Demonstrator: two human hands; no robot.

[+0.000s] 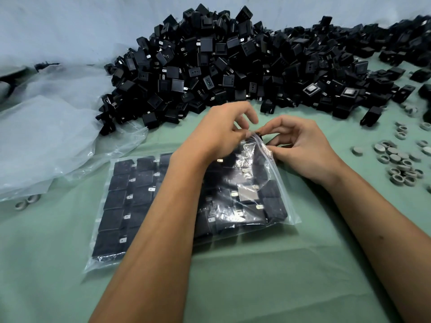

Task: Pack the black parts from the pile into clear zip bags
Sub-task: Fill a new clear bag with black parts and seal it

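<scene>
Both hands' [219, 134] [300, 145] fingertips pinched, seemingly, on the filled zip bag's [235, 194] top corner.

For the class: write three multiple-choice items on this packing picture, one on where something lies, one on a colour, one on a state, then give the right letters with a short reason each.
1. Where do the small grey rings lie?
A. on the person's right, on the table
B. inside the zip bag
C. on top of the pile

2. What colour is the table cover?
A. red
B. pale green
C. yellow

3. What state is the zip bag in?
A. empty and folded
B. filled with black parts, both hands at its zip edge
C. lying untouched on the pile

Answers:
1 A, the rings are scattered on the cloth past the right hand.
2 B, the bare cloth is pale green.
3 B, rows of black parts show through the plastic, and the left hand and right hand pinch its far corner near the pile.
</scene>
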